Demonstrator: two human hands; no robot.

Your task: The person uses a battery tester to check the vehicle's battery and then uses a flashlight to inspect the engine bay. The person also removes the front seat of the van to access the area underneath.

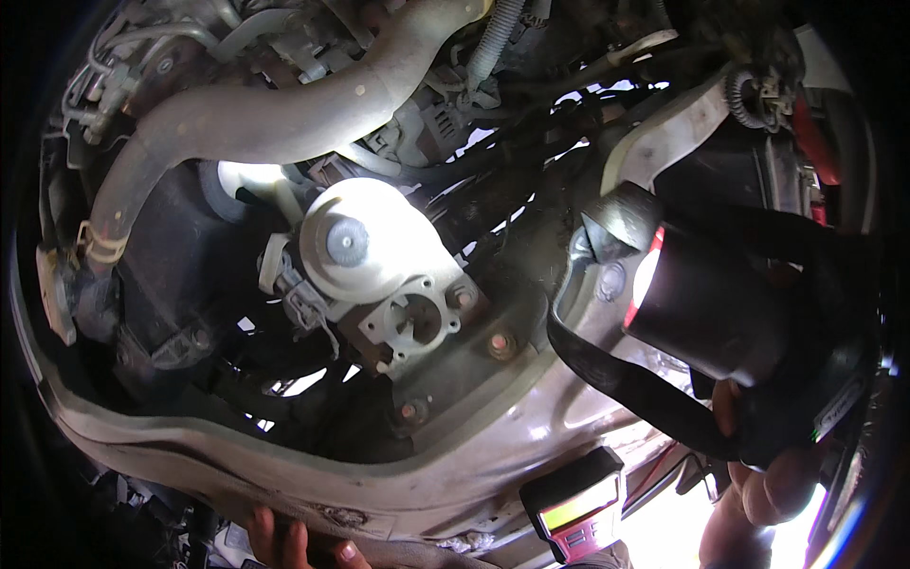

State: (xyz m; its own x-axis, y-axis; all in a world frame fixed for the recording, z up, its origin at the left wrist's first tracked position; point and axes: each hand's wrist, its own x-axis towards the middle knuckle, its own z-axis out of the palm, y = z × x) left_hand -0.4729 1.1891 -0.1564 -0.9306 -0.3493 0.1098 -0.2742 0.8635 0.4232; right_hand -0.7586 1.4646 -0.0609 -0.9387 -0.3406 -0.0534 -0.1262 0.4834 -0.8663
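At the right, my right hand [782, 486] is wrapped round a thick black flashlight [725, 303] with a red ring at its lens. A dark strap [626, 375] hangs from it in a loop. The light falls on a rounded cast-metal housing [374, 223] in an engine bay, which carries a round grey knob [348, 241]. Beside the knob is a flange [414, 322] with a round opening and small bolt holes. At the lower edge, fingertips of my left hand [294, 542] rest apart against the pale body panel [313, 467]; the palm is out of view.
A thick grey pipe [256, 123] curves above the housing. Rusty bolts [500, 344] stand up from the inner panel. A red-and-black device [578, 512] with a lit screen is at the front edge. A pale bracket [673, 137] and a coiled cable [744, 100] sit upper right.
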